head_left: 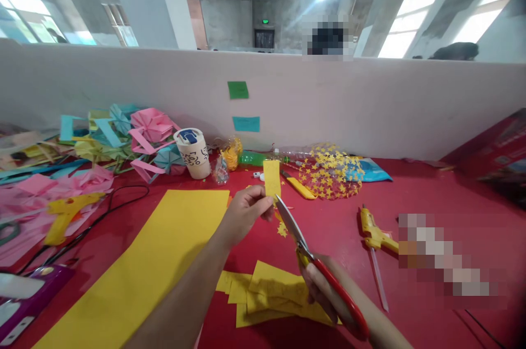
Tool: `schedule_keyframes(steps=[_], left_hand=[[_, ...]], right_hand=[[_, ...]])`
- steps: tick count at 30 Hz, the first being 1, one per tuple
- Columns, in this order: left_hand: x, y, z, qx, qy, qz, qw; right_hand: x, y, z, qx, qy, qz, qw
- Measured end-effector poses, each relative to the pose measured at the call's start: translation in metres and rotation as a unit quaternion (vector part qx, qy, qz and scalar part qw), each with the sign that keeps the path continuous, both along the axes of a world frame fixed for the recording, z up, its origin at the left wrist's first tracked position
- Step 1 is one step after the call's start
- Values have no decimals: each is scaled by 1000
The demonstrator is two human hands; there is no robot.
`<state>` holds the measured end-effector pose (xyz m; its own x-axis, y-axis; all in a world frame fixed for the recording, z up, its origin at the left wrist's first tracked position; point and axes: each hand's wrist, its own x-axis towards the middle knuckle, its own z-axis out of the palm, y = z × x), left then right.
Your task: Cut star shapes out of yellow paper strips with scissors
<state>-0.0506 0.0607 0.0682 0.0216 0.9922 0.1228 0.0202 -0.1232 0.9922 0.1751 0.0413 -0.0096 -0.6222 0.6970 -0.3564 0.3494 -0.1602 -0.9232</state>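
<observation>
Between the thumb and fingers of my left hand [249,211] is a small strip of yellow paper [272,176], held upright. My right hand [322,286] grips red-handled scissors [292,224], whose blade tips meet the strip's lower edge near my left fingertips. Whether the blades are fully closed is hard to make out. Below my hands lies a loose pile of yellow paper pieces [271,294], partly covered by my right hand. A large yellow sheet [164,239] lies under my left forearm. Small yellow paper stars [282,228] rest just behind the scissors.
A yellow glue gun [372,231] lies at right, another glue gun [61,217] with a cord at left. Behind are a yellow utility knife [302,188], a star-filled clear bag [331,171], a white cup [193,154] and folded paper shapes [152,124]. A white partition [329,102] borders the red table.
</observation>
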Motion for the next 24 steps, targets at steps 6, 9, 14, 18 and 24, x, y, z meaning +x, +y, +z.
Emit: schedule_keyframes(steps=[6,9,14,18,24], left_hand=[[-4,-1,3,-8,13,-11,1000],[-5,-1,5,-12,25,-10,1000],[-6,-1,5,-17,28,-8,999],[-6,-1,5,-13,27,-14,999],[-6,-2,5,-15,26,-12,999]], right_hand=[[0,-9,3,16,4,-49,999],[2,-8,9,18,2,-22,1000],[1,-4,8,17,-6,-11,1000],[1,-5,9,16,-12,-13,1000],[2,-10,27,13,-22,-24,999]])
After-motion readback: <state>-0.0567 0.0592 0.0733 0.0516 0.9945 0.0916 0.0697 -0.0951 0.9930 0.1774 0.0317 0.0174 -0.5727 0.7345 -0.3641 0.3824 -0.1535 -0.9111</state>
